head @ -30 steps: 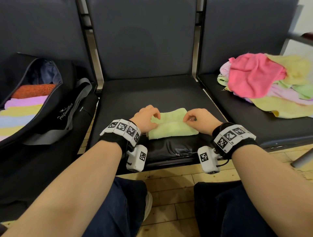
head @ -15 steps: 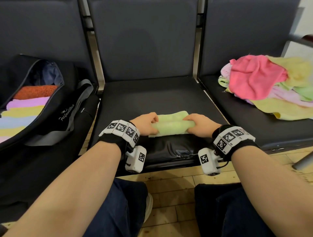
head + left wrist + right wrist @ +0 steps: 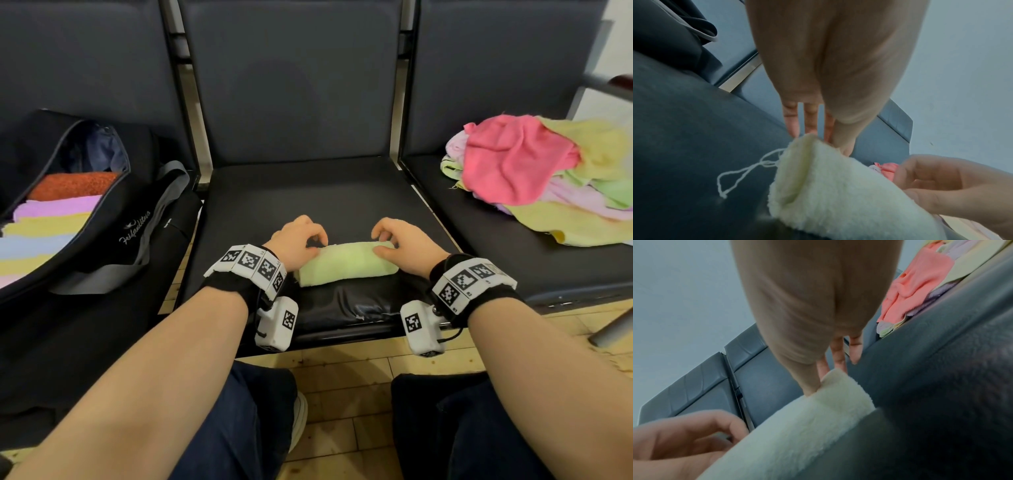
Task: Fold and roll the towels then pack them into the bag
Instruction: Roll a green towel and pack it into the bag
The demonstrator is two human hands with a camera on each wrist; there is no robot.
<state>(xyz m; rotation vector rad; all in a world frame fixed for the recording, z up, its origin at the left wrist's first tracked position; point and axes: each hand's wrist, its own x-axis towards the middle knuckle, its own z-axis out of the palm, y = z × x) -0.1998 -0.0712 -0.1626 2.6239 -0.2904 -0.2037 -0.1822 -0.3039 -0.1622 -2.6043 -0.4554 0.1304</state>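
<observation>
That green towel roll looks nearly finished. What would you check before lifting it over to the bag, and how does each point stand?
1. Green towel roll rolled up on the seat: ok.
2. Left hand at its left end: ok.
3. Right hand at its right end: ok.
4. Firm grip for lifting: cannot tell.
5. Loose thread trailing from the roll's end: not ok.
6. Bag open, rolled towels inside: ok; room left: cannot tell.

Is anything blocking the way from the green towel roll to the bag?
Nothing visible does. The green towel roll lies on the middle seat; the bag sits open on the next seat, leftward, with rolled towels already inside.
</observation>
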